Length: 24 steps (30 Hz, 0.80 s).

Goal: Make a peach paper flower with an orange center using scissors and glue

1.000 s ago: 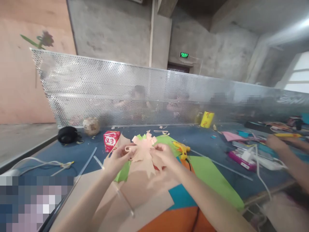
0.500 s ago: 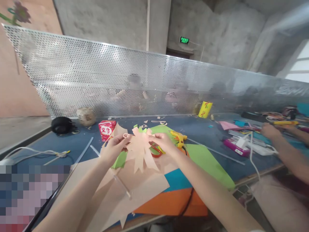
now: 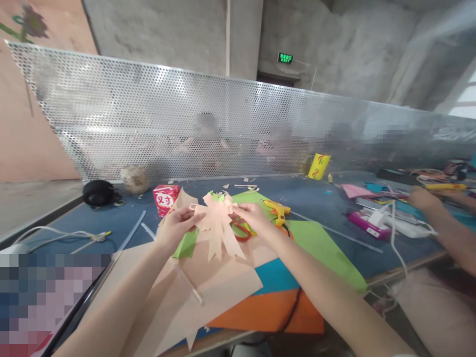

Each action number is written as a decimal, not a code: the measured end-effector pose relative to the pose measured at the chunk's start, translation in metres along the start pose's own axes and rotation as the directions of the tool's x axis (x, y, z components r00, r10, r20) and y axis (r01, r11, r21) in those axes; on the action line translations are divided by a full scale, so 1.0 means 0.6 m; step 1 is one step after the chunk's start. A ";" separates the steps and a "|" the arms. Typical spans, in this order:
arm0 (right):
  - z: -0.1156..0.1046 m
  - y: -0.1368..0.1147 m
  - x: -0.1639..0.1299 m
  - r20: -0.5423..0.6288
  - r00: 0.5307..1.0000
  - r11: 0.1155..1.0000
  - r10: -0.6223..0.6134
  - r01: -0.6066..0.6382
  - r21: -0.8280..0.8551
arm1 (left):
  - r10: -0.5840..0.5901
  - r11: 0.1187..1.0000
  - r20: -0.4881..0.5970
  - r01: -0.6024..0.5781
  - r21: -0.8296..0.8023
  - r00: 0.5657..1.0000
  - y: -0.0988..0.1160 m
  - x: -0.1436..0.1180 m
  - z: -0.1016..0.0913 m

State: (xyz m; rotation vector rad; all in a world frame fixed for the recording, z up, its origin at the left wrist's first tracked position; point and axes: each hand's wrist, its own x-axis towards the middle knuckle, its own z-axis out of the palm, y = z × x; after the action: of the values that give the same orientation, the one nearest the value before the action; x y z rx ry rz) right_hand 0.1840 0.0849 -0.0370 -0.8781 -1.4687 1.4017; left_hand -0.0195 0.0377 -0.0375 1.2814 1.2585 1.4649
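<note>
A peach paper bow with notched strips hanging down is held up between my two hands. My left hand pinches its left edge, and a small pale loop shows at those fingertips. On the other side, my right hand grips the right edge between thumb and fingers. Behind the bow lie red-handled scissors, partly hidden. A yellow glue gun rests just beyond my right hand. Beneath are peach paper sheets with a clear glue stick on top, and a green paper piece.
A red box stands behind my left hand. Green, blue and orange sheets spread to the right. A purple power strip with a white cable lies farther right, near another person's hands. A perforated metal panel borders the table.
The bow has turned slightly in my fingers, its face catching more light. Both hands keep their hold in nearly the same place. The view has shifted a little.
</note>
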 end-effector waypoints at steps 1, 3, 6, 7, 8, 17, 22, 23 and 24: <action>-0.001 0.001 -0.001 -0.007 1.000 1.000 0.001 -0.001 0.003 | -0.002 1.000 -0.001 0.002 -0.005 1.000 -0.001 0.000 -0.001; -0.002 0.001 -0.002 -0.014 1.000 1.000 0.016 -0.016 0.015 | -0.002 1.000 0.004 0.003 -0.017 1.000 -0.002 0.001 -0.001; -0.002 0.001 -0.001 -0.019 0.999 0.998 0.035 -0.034 0.045 | 0.005 1.000 0.056 -0.005 -0.015 0.998 -0.003 0.000 0.001; -0.002 0.002 -0.001 -0.021 0.999 0.998 0.037 -0.036 0.054 | 0.009 1.000 0.078 -0.008 -0.008 0.997 -0.003 -0.001 0.003; -0.002 0.002 0.000 -0.022 0.999 0.997 0.036 -0.034 0.062 | 0.012 1.000 0.096 -0.012 0.000 0.995 -0.003 -0.002 0.005; 0.003 0.016 0.005 -0.005 1.000 0.995 0.010 -0.009 0.096 | -0.018 1.000 0.085 0.018 -0.001 0.996 -0.010 0.003 0.007; 0.008 0.012 -0.004 0.031 1.000 0.997 -0.005 0.003 0.071 | -0.073 0.995 0.044 0.076 -0.060 0.996 -0.016 0.005 0.006; 0.008 0.011 -0.006 0.028 1.000 0.998 -0.006 0.004 0.067 | -0.078 0.993 0.039 0.081 -0.086 0.996 -0.015 0.005 0.007; 0.008 0.011 -0.007 0.024 1.000 0.998 -0.003 0.001 0.068 | -0.080 0.990 0.033 0.084 -0.116 0.996 -0.014 0.005 0.009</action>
State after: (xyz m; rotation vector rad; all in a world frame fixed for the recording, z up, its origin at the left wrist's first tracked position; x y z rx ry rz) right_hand 0.1805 0.0803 -0.0439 -0.8195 -1.4311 1.4566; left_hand -0.0153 0.0430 -0.0453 1.1551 1.1751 1.4360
